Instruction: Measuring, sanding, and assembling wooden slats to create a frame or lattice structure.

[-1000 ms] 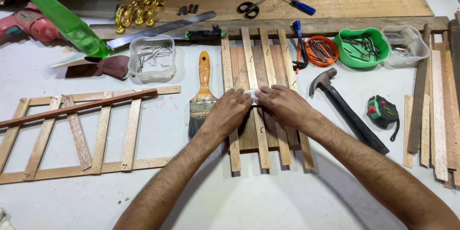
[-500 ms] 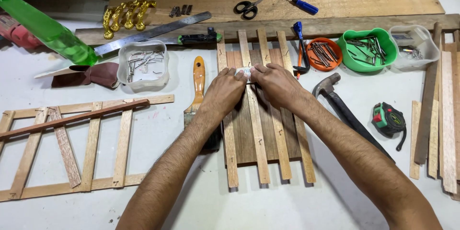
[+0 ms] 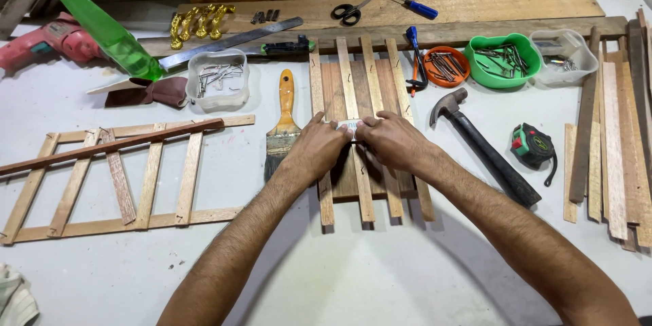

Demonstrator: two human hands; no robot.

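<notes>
Both hands pinch a small white strip-shaped piece [image 3: 348, 127] over the slatted brown wooden panel [image 3: 367, 75] mid-table. Left hand [image 3: 318, 149] and right hand [image 3: 392, 141] should probably press it flat, square across the 4 slats.

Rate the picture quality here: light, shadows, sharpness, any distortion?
Head view: light is even and bright, with soft shadows under both forearms on the white table. The left hand, right hand and the slat panel they press are sharp. No glare. Edges bend slightly, seen on the long plank at the top.
</notes>
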